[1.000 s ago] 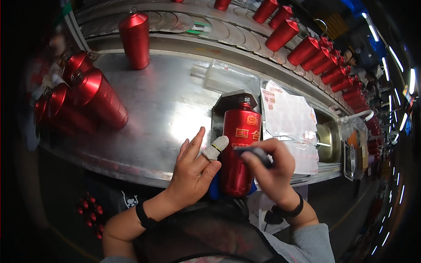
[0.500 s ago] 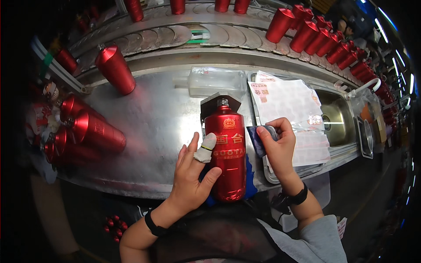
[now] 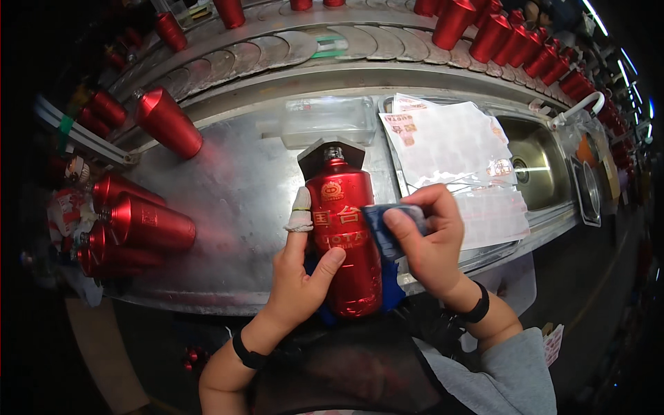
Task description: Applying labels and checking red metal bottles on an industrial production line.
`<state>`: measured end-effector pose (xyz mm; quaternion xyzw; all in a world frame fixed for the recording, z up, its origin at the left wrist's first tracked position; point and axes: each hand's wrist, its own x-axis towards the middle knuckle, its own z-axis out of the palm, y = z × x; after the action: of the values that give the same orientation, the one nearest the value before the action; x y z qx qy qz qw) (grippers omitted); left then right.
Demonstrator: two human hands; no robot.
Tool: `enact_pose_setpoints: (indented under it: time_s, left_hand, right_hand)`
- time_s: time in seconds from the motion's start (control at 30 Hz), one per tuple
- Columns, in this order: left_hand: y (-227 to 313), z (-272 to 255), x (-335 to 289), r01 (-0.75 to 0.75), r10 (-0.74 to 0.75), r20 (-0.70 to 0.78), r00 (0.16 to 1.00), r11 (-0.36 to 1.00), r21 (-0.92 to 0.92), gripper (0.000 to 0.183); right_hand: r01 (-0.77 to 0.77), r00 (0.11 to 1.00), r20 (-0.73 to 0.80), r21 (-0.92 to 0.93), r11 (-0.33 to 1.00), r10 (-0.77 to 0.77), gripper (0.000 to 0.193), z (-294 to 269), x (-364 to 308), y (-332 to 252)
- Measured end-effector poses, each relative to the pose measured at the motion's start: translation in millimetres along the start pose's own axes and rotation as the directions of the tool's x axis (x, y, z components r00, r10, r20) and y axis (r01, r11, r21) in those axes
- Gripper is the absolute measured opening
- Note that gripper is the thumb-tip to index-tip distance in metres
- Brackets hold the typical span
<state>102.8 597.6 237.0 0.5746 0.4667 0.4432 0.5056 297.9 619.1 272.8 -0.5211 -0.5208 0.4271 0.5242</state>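
A glossy red bottle [image 3: 344, 273] with gold lettering and a clear screw neck lies in front of me, its neck end against a dark angled holder [image 3: 356, 153]. My left hand [image 3: 294, 287] is along its left side, the thumb on the bottle's front and the index finger, in a white finger wrap [image 3: 300, 220], stretched up the edge. Between thumb and fingers of my right hand [image 3: 434, 242] is a flat dark blue piece [image 3: 384, 234], its edge over the bottle's lettering; its kind is not clear. Some blue cloth [image 3: 392, 287] shows under the bottle.
White label sheets [image 3: 449, 149] lie on a metal tray at right, beside a sink [image 3: 529, 173] with a white tap. Behind the holder sits a clear plastic box [image 3: 328, 121]. Several red bottles [image 3: 152, 225] lie at left; one [image 3: 167, 124] stands near the conveyor [image 3: 242, 59], which carries more.
My right hand has brought the blue piece left onto the bottle's front. My left index finger has shifted from the lettering to the left edge. The view has shifted slightly.
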Motion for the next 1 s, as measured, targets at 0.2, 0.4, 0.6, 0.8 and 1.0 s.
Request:
enact_pose_setpoints:
  time_s: [0.2, 0.4, 0.6, 0.8, 1.0]
  left_hand:
    - [-13.2, -0.1, -3.9, -0.152, 0.159, -0.009, 0.987, 0.953, 0.262, 0.067]
    - [0.0, -5.7, 12.7, -0.264, 0.283, 0.044, 0.958, 0.813, 0.519, 0.055]
    - [14.9, -3.5, 27.0, -0.321, 0.309, 0.145, 0.940, 0.652, 0.687, 0.042]
    - [26.4, -0.2, 36.1, -0.384, 0.346, 0.218, 0.913, 0.540, 0.749, 0.035]
    - [29.6, 1.7, 31.8, -0.405, 0.311, 0.275, 0.910, 0.521, 0.751, 0.032]
  right_hand:
    - [-0.188, 0.972, -0.161, -0.093, 0.978, 0.172, 0.023, -30.7, 22.4, 38.6]
    - [-0.206, 0.975, -0.072, 0.069, 0.976, 0.211, 0.020, -16.0, 2.0, 34.2]
    - [-0.137, 0.984, -0.104, 0.054, 0.989, 0.142, 0.020, -11.2, 1.0, 32.3]
    - [-0.123, 0.985, -0.113, 0.046, 0.991, 0.127, 0.020, -9.5, 0.2, 31.0]
    - [-0.098, 0.989, -0.111, 0.046, 0.994, 0.103, 0.021, -11.5, 0.3, 32.3]
